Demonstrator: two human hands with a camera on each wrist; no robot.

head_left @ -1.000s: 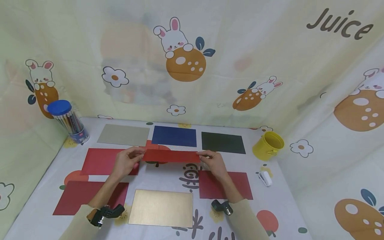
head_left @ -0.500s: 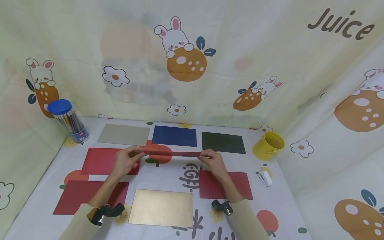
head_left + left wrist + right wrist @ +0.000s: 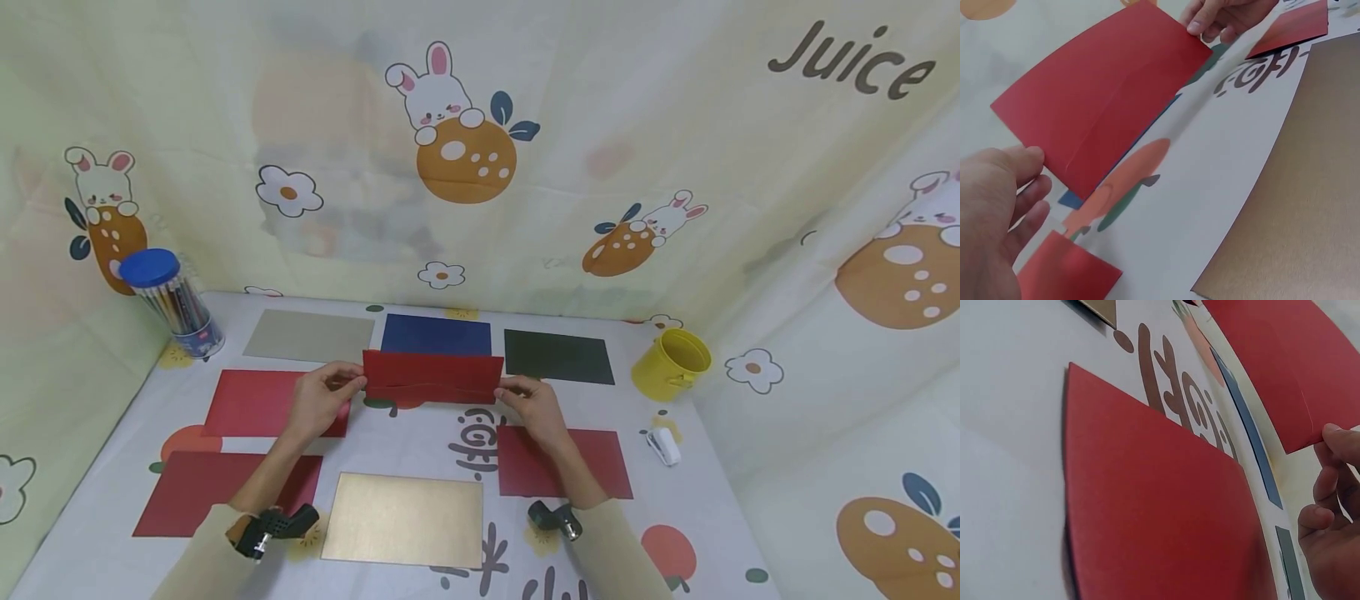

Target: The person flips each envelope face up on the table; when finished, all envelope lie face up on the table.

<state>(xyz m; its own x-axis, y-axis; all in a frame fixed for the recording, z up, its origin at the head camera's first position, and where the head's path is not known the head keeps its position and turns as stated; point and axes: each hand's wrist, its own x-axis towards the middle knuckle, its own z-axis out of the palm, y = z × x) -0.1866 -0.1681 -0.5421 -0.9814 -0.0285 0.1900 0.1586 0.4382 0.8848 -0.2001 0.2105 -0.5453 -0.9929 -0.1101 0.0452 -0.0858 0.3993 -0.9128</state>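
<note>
**Fingers pinch a red sheet at both short ends**

The fingers [image 3: 347, 382] of the left hand [image 3: 318, 402] pinch the left end of a red paper sheet [image 3: 433, 377], and the right hand [image 3: 534, 407] pinches the right end in the same way. Both hands are closed only at the fingertips, with the thumb against the paper; the other fingers stay loosely curled. The sheet is held above the table [image 3: 420, 446], in the middle, between the two hands. Its long axis goes from left to right, so each short edge lies directly at one hand, and neither hand is nearer than the other. The sheet stands nearly upright, and a fold line runs along its length, as the left wrist view shows.

On the table below lie more sheets: red paper [image 3: 255, 404] at the left, a gold sheet [image 3: 405, 518] near the person, a blue sheet [image 3: 435, 335] behind. A yellow cup [image 3: 670, 363] stands at the right, well apart from the hands.
</note>
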